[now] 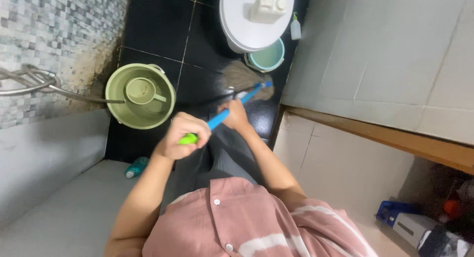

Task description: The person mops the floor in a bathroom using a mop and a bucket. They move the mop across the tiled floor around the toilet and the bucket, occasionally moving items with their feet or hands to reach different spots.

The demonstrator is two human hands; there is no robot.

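Note:
A broom with a blue handle [220,118] and a green end cap runs from my hands down to its pale bristle head [243,77] on the black tiled floor. My left hand [181,135] grips the handle's upper end at the green cap. Lower on the handle, my right hand [235,114] is wrapped around it, nearer the bristles. I wear a pink striped shirt and dark trousers.
A green bucket [118,81] with a green scoop inside stands to the left, a hose reaching into it. A white toilet lid [238,26] bearing a white container, a teal pail [270,58] and a small bottle [295,28] lie ahead. A teal bottle [135,167] lies by the grey ledge.

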